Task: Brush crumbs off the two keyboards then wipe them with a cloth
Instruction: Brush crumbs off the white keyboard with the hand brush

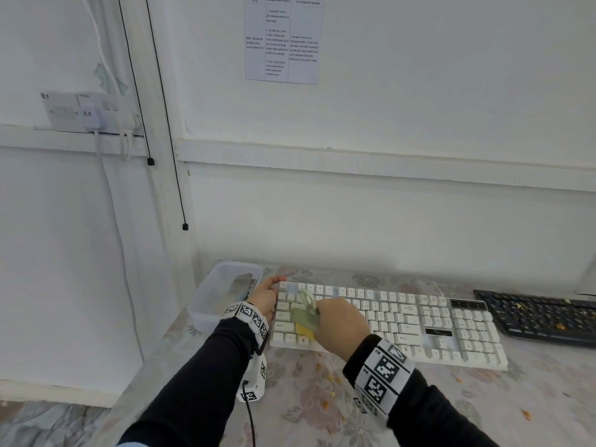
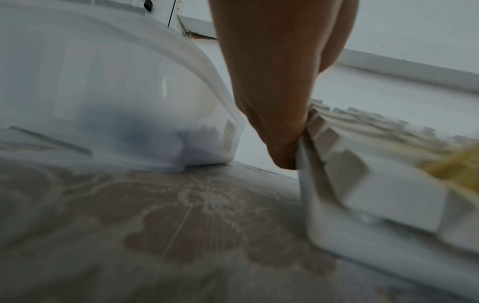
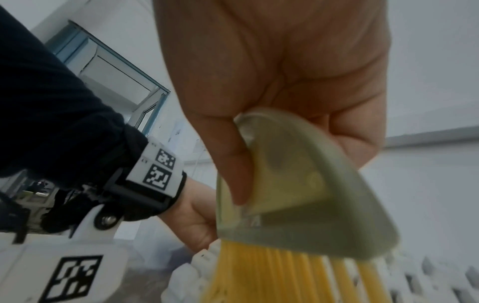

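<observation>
At the left of the head view a clear plastic container (image 1: 211, 296) stands on the counter (image 1: 419, 401), just beside the white keyboard (image 1: 403, 321). The left hand (image 1: 266, 296) holds the left end of this keyboard; its fingers (image 2: 282, 127) press against the end edge, but whether they curl round it I cannot tell. Just right of it, the right hand (image 1: 342, 327) comes down from above over the left keys. Its fingers (image 3: 233, 164) pinch the pale green body of the brush (image 1: 304, 317), and the yellow bristles (image 3: 272, 272) touch the keys. Crumbs (image 1: 325, 404) lie on the flowered cover at the lower middle.

So the brushing step is in hand, on the first keyboard. The next move, I think, calls for sweeping to the right along the key rows. At the far right the black keyboard (image 1: 541, 317) has crumbs between its keys and seems not yet brushed. I see no cloth clearly.
</observation>
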A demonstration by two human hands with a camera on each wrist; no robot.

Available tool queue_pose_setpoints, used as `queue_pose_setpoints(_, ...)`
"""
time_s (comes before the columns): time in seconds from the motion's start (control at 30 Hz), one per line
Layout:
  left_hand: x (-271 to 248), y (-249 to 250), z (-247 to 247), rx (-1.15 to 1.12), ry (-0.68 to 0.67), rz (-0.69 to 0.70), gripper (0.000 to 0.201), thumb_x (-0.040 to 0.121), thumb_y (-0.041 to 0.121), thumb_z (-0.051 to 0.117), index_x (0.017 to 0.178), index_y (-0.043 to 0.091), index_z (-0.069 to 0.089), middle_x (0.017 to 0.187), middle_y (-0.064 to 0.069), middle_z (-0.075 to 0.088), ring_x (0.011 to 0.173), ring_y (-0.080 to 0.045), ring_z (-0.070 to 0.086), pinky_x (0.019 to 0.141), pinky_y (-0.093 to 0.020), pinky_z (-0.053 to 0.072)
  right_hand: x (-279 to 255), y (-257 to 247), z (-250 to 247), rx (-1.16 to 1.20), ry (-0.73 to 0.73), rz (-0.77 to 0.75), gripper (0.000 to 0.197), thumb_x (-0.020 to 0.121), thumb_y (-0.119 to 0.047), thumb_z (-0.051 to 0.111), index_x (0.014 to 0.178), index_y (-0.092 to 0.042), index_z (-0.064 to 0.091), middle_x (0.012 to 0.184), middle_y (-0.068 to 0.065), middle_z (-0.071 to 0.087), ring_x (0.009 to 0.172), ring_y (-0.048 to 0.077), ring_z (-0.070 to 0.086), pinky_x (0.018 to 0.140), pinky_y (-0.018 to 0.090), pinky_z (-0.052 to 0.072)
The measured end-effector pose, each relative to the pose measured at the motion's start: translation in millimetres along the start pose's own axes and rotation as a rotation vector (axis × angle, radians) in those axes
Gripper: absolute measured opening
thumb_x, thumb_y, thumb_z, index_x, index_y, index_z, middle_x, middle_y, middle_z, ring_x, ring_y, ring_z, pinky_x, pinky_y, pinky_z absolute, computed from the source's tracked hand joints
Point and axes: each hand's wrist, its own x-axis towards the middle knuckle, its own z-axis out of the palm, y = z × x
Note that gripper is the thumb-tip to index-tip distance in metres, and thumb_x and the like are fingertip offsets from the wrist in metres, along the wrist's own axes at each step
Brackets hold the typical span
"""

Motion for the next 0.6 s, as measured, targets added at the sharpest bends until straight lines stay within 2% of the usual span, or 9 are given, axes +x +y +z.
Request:
queue_pose_setpoints(0.07, 0.6, 0.4, -0.9, 0.007, 0.002, 0.005, 0.035, 0.097, -0.009, 0.022, 0.099, 0.01, 0.052, 0.074, -0.013, 0.056, 0.038, -0.009, 0.058, 0.037, -0.02, 0.047, 0.2, -3.4, -2.8, 0.007, 0.021, -0.041, 0.021, 0.093, -0.014, 0.042, 0.072, -0.014, 0.042, 0.068, 0.001, 0.038, 0.073, 0.022, 0.046, 0.051, 0.022, 0.036)
queue_pose_setpoints(0.13, -0.2, 0.9, -0.8, 0.002, 0.004, -0.001, 0.04, 0.095, -0.014, 0.021, 0.093, 0.01, 0.052, 0.073, -0.013, 0.056, 0.036, -0.01, 0.058, 0.035, -0.019, 0.046, 1.2, -8.4, -0.4, 0.013, 0.011, -0.082, 0.014, 0.091, -0.012, 0.042, 0.078, -0.012, 0.048, 0.071, 0.002, 0.041, 0.075, 0.022, 0.046, 0.054, 0.023, 0.038)
queue_pose_setpoints(0.2, -1.6, 1.7, -0.3, -0.024, -0.001, -0.006, 0.038, 0.097, -0.01, 0.022, 0.09, 0.012, 0.052, 0.075, -0.014, 0.056, 0.036, -0.011, 0.059, 0.035, -0.02, 0.047, 3.3, -7.8, 4.6, 0.004, -0.018, -0.071, 0.026, 0.091, -0.01, 0.042, 0.066, -0.014, 0.039, 0.065, -0.002, 0.036, 0.069, 0.021, 0.046, 0.048, 0.02, 0.033)
queue_pose_setpoints(0.27, -2.2, 2.5, 0.3, -0.034, -0.007, -0.014, 0.033, 0.099, -0.005, 0.024, 0.092, 0.012, 0.052, 0.076, -0.013, 0.058, 0.039, -0.012, 0.06, 0.037, -0.022, 0.048, 5.2, -2.3, 5.3, -0.049, -0.044, -0.038, 0.034, 0.09, -0.008, 0.042, 0.06, -0.019, 0.03, 0.064, -0.003, 0.034, 0.067, 0.02, 0.047, 0.051, 0.02, 0.036)
queue_pose_setpoints(0.33, -3.1, 2.3, 0.3, -0.033, 0.003, -0.013, 0.033, 0.099, -0.004, 0.024, 0.091, 0.013, 0.052, 0.076, -0.013, 0.057, 0.038, -0.01, 0.059, 0.035, -0.02, 0.046, 4.7, 3.3, 2.0, -0.088, -0.046, -0.012, 0.033, 0.089, -0.008, 0.042, 0.06, -0.019, 0.03, 0.065, -0.003, 0.034, 0.068, 0.02, 0.047, 0.054, 0.021, 0.038)
queue_pose_setpoints(0.37, -2.4, 2.0, 0.4, -0.031, 0.001, -0.012, 0.033, 0.099, -0.005, 0.025, 0.092, 0.012, 0.052, 0.076, -0.013, 0.056, 0.037, -0.01, 0.058, 0.035, -0.019, 0.046, 4.5, 4.9, -0.5, -0.087, -0.029, -0.014, 0.031, 0.089, -0.007, 0.042, 0.061, -0.018, 0.032, 0.065, -0.003, 0.034, 0.067, 0.02, 0.047, 0.051, 0.021, 0.036)
queue_pose_setpoints(0.43, -2.0, 2.8, -0.7, -0.027, -0.009, -0.012, 0.034, 0.097, -0.009, 0.025, 0.093, 0.012, 0.051, 0.076, -0.014, 0.056, 0.037, -0.01, 0.059, 0.034, -0.019, 0.046, 5.0, 2.6, -2.9, -0.076, 0.009, -0.049, 0.025, 0.089, -0.007, 0.042, 0.066, -0.015, 0.037, 0.065, -0.002, 0.036, 0.072, 0.022, 0.047, 0.049, 0.021, 0.033)
queue_pose_setpoints(0.5, -3.6, 5.4, -1.2, -0.01, -0.009, -0.01, 0.034, 0.096, -0.011, 0.026, 0.091, 0.012, 0.051, 0.076, -0.014, 0.055, 0.035, -0.009, 0.057, 0.033, -0.018, 0.044, 5.1, -3.6, -1.9, -0.053, 0.021, -0.101, 0.02, 0.091, -0.01, 0.043, 0.072, -0.014, 0.038, 0.07, 0.003, 0.04, 0.076, 0.022, 0.045, 0.054, 0.023, 0.036)
queue_pose_setpoints(0.6, -4.8, 6.2, -0.5, 0.037, -0.005, -0.006, 0.028, 0.097, -0.01, 0.028, 0.101, 0.009, 0.049, 0.074, -0.012, 0.053, 0.032, -0.006, 0.055, 0.032, -0.017, 0.042, 5.6, -9.7, 4.6, -0.033, -0.02, -0.124, 0.016, 0.091, -0.01, 0.044, 0.076, -0.012, 0.04, 0.067, 0.001, 0.035, 0.076, 0.023, 0.045, 0.05, 0.021, 0.034)
